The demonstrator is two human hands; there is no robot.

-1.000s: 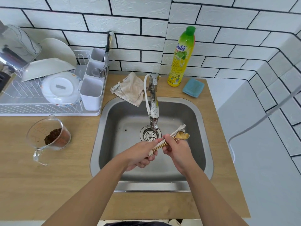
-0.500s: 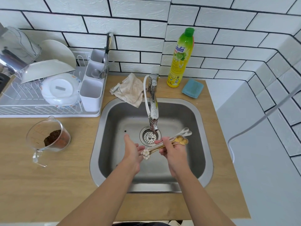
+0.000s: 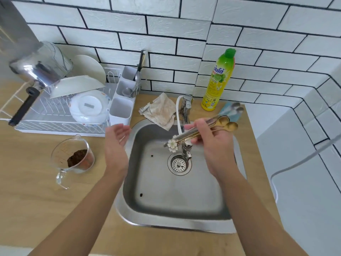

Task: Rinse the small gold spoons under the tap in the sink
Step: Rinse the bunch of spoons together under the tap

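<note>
My right hand [image 3: 215, 145] grips a bundle of small gold and silver spoons [image 3: 224, 122] by their handles. The bowls point to the back right, and white flower-shaped handle ends [image 3: 172, 145] stick out to the left. The bundle is held raised in front of the tap [image 3: 185, 117], above the steel sink [image 3: 175, 191]. No water stream is visible. My left hand [image 3: 115, 143] hovers over the sink's left rim with straight fingers, palm turned inward, holding nothing.
A white dish rack [image 3: 60, 115] with plates, a pot and a cutlery holder [image 3: 122, 104] stands at the left. A glass measuring cup [image 3: 73, 159] with brown powder sits on the counter. Cloth [image 3: 160, 111], yellow dish soap bottle [image 3: 219, 80] and blue sponge [image 3: 234, 113] lie behind the sink.
My left hand let go of the spoon handles and moved left to the sink's rim. My right hand lifted the spoons up and back toward the tap. The camera view came closer.
</note>
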